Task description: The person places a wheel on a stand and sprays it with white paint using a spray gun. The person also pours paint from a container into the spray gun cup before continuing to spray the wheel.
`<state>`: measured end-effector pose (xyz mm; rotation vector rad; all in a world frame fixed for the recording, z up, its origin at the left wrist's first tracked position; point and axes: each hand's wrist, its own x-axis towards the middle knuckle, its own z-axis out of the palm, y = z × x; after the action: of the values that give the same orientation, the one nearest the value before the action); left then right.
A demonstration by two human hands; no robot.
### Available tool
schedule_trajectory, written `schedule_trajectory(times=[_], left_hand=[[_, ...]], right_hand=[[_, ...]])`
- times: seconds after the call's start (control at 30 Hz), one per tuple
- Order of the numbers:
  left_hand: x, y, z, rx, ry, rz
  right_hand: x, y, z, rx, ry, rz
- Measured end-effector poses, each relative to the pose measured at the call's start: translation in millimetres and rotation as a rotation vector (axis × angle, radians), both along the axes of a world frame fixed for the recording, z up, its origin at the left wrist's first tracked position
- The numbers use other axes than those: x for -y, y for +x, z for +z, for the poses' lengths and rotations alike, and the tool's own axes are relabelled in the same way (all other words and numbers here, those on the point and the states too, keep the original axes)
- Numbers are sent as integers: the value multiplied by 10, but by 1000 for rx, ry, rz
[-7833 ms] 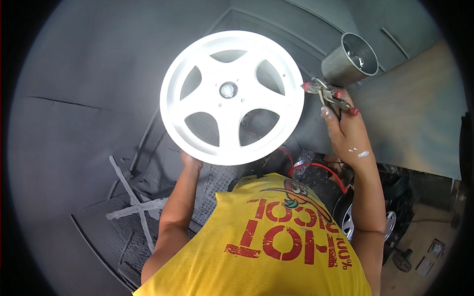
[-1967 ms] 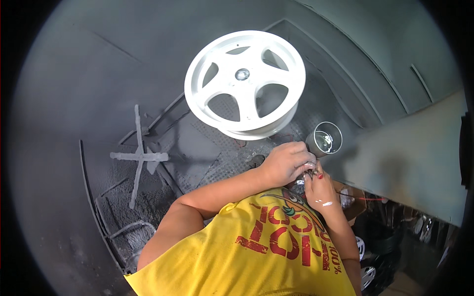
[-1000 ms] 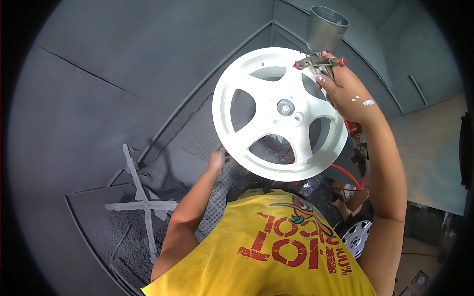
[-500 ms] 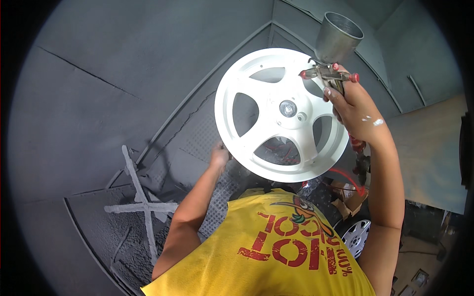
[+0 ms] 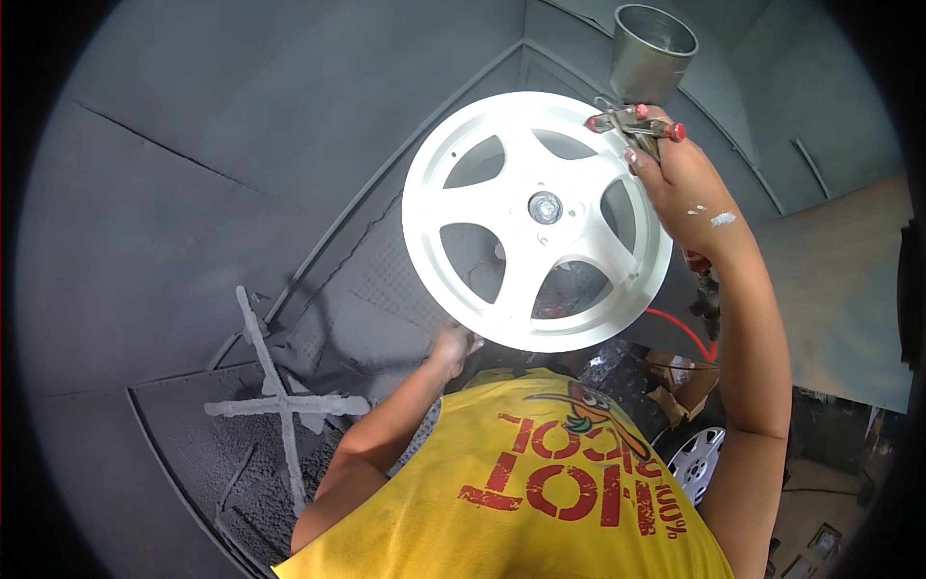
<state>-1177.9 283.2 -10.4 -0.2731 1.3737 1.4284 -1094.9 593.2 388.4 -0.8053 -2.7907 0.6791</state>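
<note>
Spray gun (image 5: 640, 89) in right hand (image 5: 693, 183)

The right hand (image 5: 683, 188) hides some of the spray gun (image 5: 628, 120), the white wheel rim (image 5: 564, 236) hides a bit of the left hand (image 5: 451, 351), the yellow shirt (image 5: 550, 463) and right arm (image 5: 757, 357) cover part of the tyred wheel (image 5: 696, 461), and little things (image 5: 823, 540) behind look too small to name.

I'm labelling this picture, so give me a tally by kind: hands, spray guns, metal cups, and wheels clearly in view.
Hands: 2 (left hand, right hand)
Spray gun: 1
Metal cup: 1
Wheels: 2 (white five-spoke wheel, partly hidden wheel at lower right)
Total: 6
</note>
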Motion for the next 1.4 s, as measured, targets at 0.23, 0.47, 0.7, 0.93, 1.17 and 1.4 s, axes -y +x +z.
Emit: schedule_trajectory(times=[0.23, 0.47, 0.7, 0.93, 1.17, 1.4], left_hand=[[-72, 177, 277, 30, -31, -30], [-179, -349, 296, -118, -86, 235], [-297, -358, 490, -127, -30, 322], [-167, 104, 387, 29, -58, 264], [-84, 99, 649, -58, -199, -333], [-114, -459, 200, -248, -91, 175]], right_hand=[[-276, 240, -157, -39, 73, -118], [-56, 136, -67, 62, -66, 1], [154, 19, 86, -107, -223, 159], [-47, -28, -29, -88, -17, 124], [-250, 158, -94, -59, 62, -22], [-127, 169, -123, -60, 8, 26]])
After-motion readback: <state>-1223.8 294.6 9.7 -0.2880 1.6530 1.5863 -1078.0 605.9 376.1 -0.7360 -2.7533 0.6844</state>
